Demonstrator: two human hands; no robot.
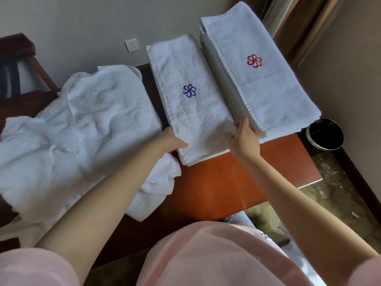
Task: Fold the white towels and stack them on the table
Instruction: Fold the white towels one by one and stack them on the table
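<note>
A folded white towel with a purple flower emblem (189, 100) lies in the middle of the orange-brown table (226, 182). My left hand (172, 141) grips its near left corner, thumb on top and fingers underneath. My right hand (243, 137) pinches its near right corner beside the tall stack. That stack of folded white towels (257, 79), its top one bearing a red flower emblem, stands to the right. A heap of unfolded white towels (82, 129) covers the table's left half.
A dark wooden chair (18, 65) stands at the far left by the wall. A wall socket (131, 45) sits behind the towels. A round black bin with a metal rim (324, 134) stands on the floor right of the table.
</note>
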